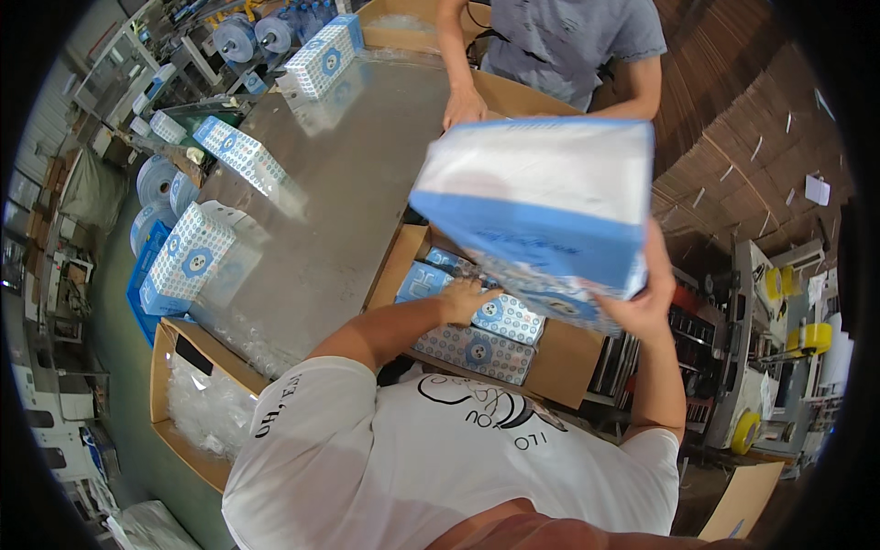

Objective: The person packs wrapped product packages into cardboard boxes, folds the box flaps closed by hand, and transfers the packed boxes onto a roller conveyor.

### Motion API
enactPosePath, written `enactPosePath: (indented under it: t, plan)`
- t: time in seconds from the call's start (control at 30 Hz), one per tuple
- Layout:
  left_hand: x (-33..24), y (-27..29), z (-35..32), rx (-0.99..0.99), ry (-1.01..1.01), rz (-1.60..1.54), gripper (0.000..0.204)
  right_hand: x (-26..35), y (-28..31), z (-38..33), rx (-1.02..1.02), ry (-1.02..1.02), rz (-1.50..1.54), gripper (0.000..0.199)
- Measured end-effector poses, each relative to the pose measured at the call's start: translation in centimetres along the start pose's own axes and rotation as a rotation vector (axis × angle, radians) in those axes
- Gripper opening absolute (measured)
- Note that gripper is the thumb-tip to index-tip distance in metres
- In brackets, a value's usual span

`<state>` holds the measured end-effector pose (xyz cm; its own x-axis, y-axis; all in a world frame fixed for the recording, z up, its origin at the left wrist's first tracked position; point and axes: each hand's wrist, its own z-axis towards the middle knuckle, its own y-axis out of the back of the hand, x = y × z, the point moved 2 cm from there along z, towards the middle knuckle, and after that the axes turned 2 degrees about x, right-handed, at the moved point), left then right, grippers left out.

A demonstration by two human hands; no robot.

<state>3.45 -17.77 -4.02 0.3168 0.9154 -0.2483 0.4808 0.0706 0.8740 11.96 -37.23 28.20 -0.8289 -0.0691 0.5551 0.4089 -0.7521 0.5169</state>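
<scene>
We are apparently filling a cardboard carton (570,367), right hand (645,307) gripping a blue-and-white pack (541,211) at one o'clock, left hand (465,301) resting splayed over nested packs (481,353); lowering is probably needing clearance.

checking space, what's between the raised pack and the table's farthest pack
In the head view, only bare metal tabletop shows between the raised pack in the right hand and the farthest pack.

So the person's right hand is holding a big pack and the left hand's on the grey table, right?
Not quite: the left hand isn't on the grey table. The head view shows it on the packs in the cardboard box. The right hand does hold the big pack.
</scene>
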Motion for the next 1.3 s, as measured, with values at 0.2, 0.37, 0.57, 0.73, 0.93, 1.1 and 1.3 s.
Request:
enactPosePath:
  t: [0.2,0.37,0.57,0.73,0.93,1.1,1.3]
  plan:
    - [-1.2,1.4,-2.7,-0.009,-0.058,-0.097,0.09,-11.1,-12.0,-11.7,0.529,-0.146,-0.421,0.069]
    - [0.9,3.1,-6.4,-0.227,-0.348,-0.193,0.077,-14.6,-18.6,-13.6,0.449,-0.31,-0.414,0.053]
    - [9.6,-0.6,-8.7,-0.546,0.097,-0.129,0.074,-13.6,-13.4,-20.5,0.243,-0.657,-0.762,0.052]
    - [13.6,-7.2,-5.8,-0.722,0.467,-1.097,0.08,-13.2,-7.4,-32.1,-0.341,-1.998,-0.247,0.059]
    - [15.4,-6.2,-3.1,-0.431,0.894,-1.084,0.094,-5.6,-3.0,-29.1,-0.553,-1.638,-0.153,0.032]
    - [13.1,3.4,-3.4,-0.615,0.389,-0.88,0.034,-2.0,-1.7,-31.6,-0.502,-1.294,-0.398,0.036]
    - [-3.9,6.1,-1.4,-0.331,-0.23,-0.376,0.08,-7.0,-10.5,-27.9,0.757,-1.331,-0.644,0.129]
